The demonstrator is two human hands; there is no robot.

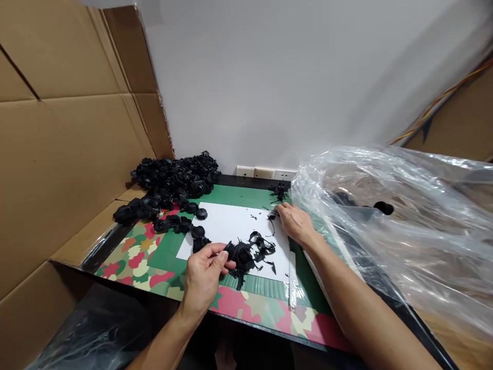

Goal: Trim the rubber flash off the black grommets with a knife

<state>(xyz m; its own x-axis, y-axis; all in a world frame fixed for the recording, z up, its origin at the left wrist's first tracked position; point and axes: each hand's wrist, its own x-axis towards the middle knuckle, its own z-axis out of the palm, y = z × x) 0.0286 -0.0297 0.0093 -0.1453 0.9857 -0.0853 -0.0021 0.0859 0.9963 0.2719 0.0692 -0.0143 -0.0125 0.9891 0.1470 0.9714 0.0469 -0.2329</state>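
The left hand (204, 275) has a black ribbed piece (238, 255) over the near edge of the white sheet (231, 223). Its fingers (216, 253) are closed on the piece's left side, so most of the piece juts out to the right of them, just above the sheet. The right hand (296, 222) rests by the sheet's far right corner with its fingertips drawn together at a small dark sliver. Whether they grip it, or a thin tool, cannot be told from here. As for progress, a big heap of black pieces (173, 177) fills the bench's (265, 308) far left corner and spills toward the sheet. Black trimmings (264, 248) lie scattered right beside the held piece. That suggests a good many pieces have been through these hands. How many of the heap are finished cannot be judged. Along the bench's right edge a clear plastic bag (404, 231) billows open, with one dark round piece (384, 207) showing inside it, well apart from both hands. Cardboard (57, 128) walls the left side.
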